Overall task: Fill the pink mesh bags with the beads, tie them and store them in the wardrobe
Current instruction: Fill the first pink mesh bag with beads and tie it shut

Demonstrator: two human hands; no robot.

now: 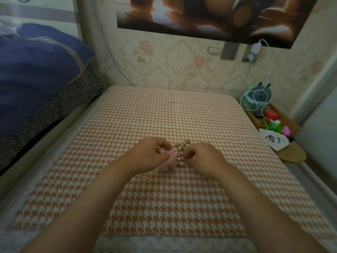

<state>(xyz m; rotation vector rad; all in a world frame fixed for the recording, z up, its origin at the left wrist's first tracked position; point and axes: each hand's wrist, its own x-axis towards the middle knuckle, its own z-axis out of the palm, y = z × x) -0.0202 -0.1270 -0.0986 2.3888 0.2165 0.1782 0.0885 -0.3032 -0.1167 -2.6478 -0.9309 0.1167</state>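
While left hand (155, 154) pinches pink mesh bag (172, 155), right hand (202, 156) curls, fingertips pinched together, beside beads (182, 146).

Left hand (155, 155) covers most of the pink mesh bag (172, 155); its mouth is hidden. Right hand (202, 157) fingertips curl under, contents unclear. Round pale wooden beads (182, 146) partly hidden between both hands, too small to count. Brown wall poster (209, 17) is blurred and cut off at the top edge.

Floral wallpaper (178, 70), houndstooth-covered table (164, 115), blue bedding (36, 66), dim light
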